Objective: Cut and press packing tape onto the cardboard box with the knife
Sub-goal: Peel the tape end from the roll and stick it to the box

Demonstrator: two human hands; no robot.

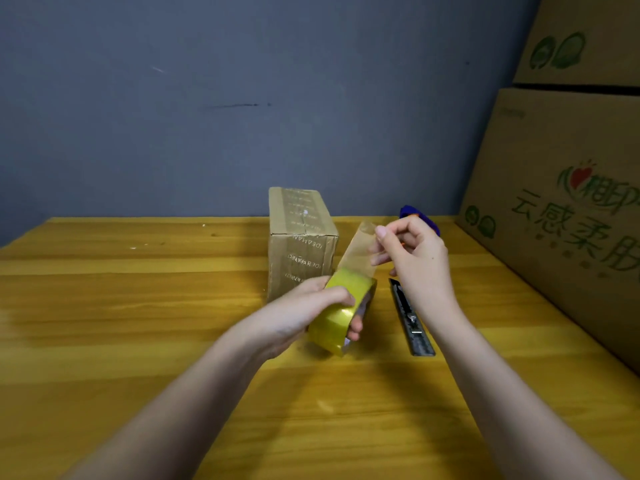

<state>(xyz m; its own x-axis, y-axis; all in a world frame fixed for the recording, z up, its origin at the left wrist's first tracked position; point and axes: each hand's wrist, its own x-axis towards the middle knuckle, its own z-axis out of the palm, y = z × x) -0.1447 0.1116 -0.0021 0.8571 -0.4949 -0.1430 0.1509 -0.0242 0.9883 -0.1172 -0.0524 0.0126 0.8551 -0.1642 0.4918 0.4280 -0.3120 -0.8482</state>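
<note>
tape roll [341, 315] in L hand [304, 311] | R hand [410, 249] pinches tape end | knife [412, 320] beside

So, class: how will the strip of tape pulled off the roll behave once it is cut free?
The strip looks thin and see-through, so probably floppy and very light. Held taut between the right hand and the roll, it may curl or stick to itself once cut.

grey-blue wall [207, 98], yellow wooden table [138, 306], stacked printed cartons [568, 174] at right
</note>
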